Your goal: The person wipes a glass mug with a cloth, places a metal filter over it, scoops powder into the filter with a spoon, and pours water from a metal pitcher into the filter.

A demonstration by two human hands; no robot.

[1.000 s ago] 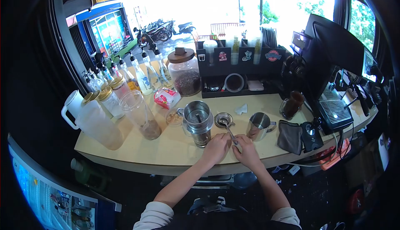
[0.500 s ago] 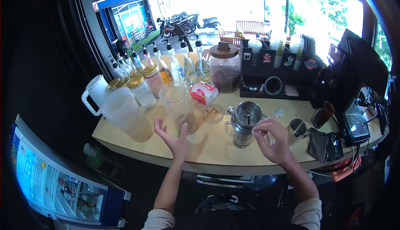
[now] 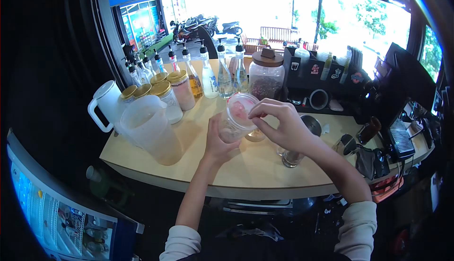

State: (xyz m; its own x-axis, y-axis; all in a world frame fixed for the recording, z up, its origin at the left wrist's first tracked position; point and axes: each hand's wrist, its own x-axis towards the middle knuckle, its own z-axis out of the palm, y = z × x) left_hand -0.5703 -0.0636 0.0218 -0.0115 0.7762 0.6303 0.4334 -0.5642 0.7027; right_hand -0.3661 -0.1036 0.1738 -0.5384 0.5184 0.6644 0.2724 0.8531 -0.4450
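Observation:
My left hand is wrapped round a clear plastic jar, raised and tilted over the counter. Reddish-white colour shows through the jar's mouth, perhaps from a packet behind it. At the jar's rim is my right hand, with thumb and forefinger pinched; whatever they hold is too small to make out. Beneath my right forearm stands a glass mug, partly covered. A metal cup shows just behind the wrist. A small round dish is half hidden behind the jar.
On the left of the counter stand a frosted pitcher, a white jug and gold-lidded jars. Pump bottles and a wooden-lidded jar line the back. A black cup rack is at right.
My left hand has closed round the clear jar and lifted it, tilting it. My right hand has moved left from the metal cup to the jar's rim, still pinched.

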